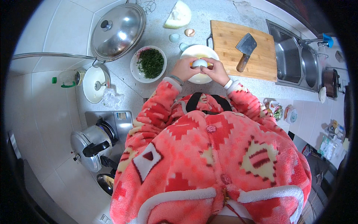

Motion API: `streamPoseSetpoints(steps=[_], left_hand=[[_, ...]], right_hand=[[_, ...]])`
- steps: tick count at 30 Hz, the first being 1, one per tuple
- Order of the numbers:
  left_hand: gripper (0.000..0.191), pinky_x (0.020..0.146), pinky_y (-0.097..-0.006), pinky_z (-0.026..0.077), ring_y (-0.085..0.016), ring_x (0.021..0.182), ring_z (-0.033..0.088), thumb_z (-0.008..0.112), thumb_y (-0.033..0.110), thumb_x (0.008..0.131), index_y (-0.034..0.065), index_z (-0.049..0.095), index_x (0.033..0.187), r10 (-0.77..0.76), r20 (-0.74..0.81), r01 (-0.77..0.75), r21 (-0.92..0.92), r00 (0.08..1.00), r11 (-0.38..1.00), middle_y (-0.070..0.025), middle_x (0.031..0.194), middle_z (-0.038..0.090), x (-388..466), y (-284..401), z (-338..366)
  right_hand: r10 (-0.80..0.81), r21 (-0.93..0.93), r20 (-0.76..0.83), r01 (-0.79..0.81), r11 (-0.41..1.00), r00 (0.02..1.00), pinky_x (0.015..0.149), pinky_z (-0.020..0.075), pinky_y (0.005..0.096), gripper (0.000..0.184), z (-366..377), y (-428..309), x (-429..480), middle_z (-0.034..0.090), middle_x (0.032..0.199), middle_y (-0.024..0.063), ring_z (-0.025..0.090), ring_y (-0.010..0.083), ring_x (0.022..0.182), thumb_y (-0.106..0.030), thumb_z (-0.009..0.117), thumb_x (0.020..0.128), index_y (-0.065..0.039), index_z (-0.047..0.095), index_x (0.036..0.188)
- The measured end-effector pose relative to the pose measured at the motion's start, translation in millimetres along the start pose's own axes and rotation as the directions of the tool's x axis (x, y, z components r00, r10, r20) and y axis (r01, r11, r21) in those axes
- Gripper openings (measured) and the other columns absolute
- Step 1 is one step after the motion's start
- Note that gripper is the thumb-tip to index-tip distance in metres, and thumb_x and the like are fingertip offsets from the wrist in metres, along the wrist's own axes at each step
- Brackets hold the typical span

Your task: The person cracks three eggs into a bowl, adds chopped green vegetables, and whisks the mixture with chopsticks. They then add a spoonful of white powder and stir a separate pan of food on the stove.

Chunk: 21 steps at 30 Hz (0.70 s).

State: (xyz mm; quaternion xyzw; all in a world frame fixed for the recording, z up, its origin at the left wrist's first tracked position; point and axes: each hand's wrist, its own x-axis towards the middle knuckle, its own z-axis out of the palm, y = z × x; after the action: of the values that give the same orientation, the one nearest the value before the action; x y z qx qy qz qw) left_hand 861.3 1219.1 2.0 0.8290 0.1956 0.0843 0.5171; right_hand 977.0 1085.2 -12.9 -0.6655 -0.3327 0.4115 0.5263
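Observation:
My left hand [184,68] and my right hand [216,69] hold a pale blue egg [199,63] between them, thumbs and fingertips on its shell. They are above a white bowl [203,80] containing some egg white and yellow yolk, partly hidden by my hands. Past the bowl's far left rim lie pale blue eggshell pieces [174,37] and a brown eggshell piece [190,32]. To the left stands a white bowl of chopped green herbs [151,63], with something reddish at its far edge.
A cleaver [246,50] lies on a wooden cutting board [223,30], beside a double sink [286,56]. A cut piece of melon or gourd [179,15] sits behind. At left are a wok lid [119,32], an enamel bowl [93,75], an oil bottle [67,78] and a pressure cooker [89,145].

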Motion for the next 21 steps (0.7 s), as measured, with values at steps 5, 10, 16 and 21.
streamPoseSetpoints(steps=[5,10,16,21], left_hand=[[0.034,0.066,-0.0299,0.05,-0.023,0.073,0.064,0.066,0.015,0.067,-0.0006,0.061,0.096,0.005,-0.076,0.002,0.092,0.997,0.996,-0.0167,0.083,0.062,3.3,-0.5,7.9],[0.034,0.065,-0.0294,0.049,-0.02,0.075,0.064,0.066,0.014,0.067,-0.0006,0.061,0.097,0.025,-0.058,-0.02,0.095,0.998,0.995,-0.0156,0.083,0.063,5.0,-9.5,10.4],[0.036,0.065,-0.0259,0.048,-0.013,0.076,0.06,0.066,0.009,0.069,-0.0016,0.059,0.103,0.088,0.068,-0.082,-0.096,0.994,0.992,-0.0107,0.09,0.061,22.4,-32.7,5.6],[0.045,0.064,-0.0234,0.048,-0.01,0.073,0.055,0.066,0.004,0.066,-0.0013,0.057,0.109,0.241,0.147,-0.254,0.071,0.959,0.965,-0.0084,0.095,0.055,35.0,-34.1,-12.5]], right_hand=[[-0.122,-0.165,-0.106,0.103,0.981,0.987,0.067,0.051,0.0272,0.037,3.8,11.1,6.7,0.059,0.097,0.0148,0.061,0.0191,0.08,-0.012,0.061,0.076,0.003,0.055,0.11],[-0.13,-0.26,-0.076,0.107,0.96,0.989,0.068,0.0502,0.0275,0.039,1.9,14.8,7.0,0.059,0.098,0.0138,0.06,0.0186,0.08,-0.01,0.06,0.075,0.002,0.055,0.112],[-0.143,-0.264,0.092,0.162,0.951,0.985,0.071,0.0495,0.0276,0.044,-13.7,1.3,9.8,0.053,0.108,0.0134,0.059,0.0184,0.085,-0.002,0.057,0.075,0.001,0.051,0.118],[-0.24,-0.45,0.249,0.332,0.829,0.938,0.077,0.047,0.0328,0.049,-29.6,-14.4,17.7,0.05,0.112,0.0161,0.058,0.029,0.09,-0.002,0.054,0.072,0.001,0.047,0.121]])
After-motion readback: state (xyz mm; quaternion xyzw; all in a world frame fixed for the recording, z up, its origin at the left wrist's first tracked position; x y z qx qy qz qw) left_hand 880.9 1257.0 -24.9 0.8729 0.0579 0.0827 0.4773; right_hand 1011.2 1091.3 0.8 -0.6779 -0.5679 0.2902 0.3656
